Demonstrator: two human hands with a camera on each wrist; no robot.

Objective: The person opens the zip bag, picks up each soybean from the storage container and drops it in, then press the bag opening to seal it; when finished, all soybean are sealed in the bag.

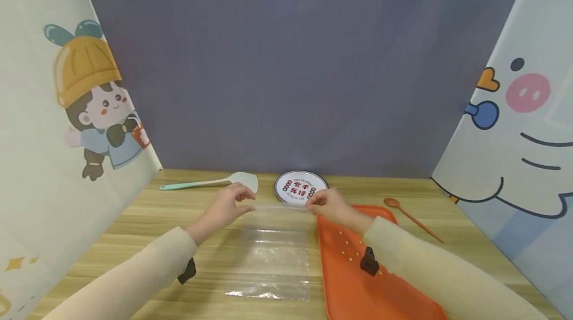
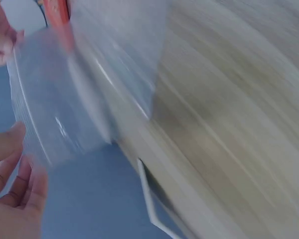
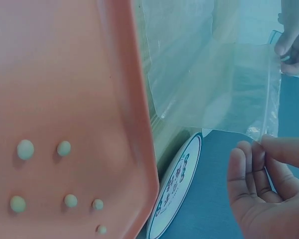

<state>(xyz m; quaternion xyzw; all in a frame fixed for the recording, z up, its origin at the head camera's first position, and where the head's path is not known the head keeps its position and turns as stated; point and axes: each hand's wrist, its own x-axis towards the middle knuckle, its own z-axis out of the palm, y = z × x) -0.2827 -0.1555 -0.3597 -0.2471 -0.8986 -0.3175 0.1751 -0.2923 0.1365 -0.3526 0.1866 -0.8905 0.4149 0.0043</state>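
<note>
A clear plastic zip bag (image 1: 277, 255) stretches toward me from between the hands, low over the wooden table. My right hand (image 1: 333, 205) pinches one corner of its far edge between thumb and fingers, as the right wrist view shows at the bag (image 3: 214, 89). At the opposite corner is my left hand (image 1: 230, 205), its thumb and fingers parted beside the edge; the left wrist view has this hand (image 2: 15, 184) blurred. Under the right forearm lies an orange tray (image 1: 333, 280), with several small round beans (image 3: 25, 149) on it.
A white plate (image 1: 291, 180) with red lettering lies beyond the bag. A spatula (image 1: 215, 181) with a mint handle is at the back left. To the right of the tray rests a brown spoon (image 1: 416, 222). A grey panel (image 1: 286, 71) stands behind the table (image 1: 188, 230).
</note>
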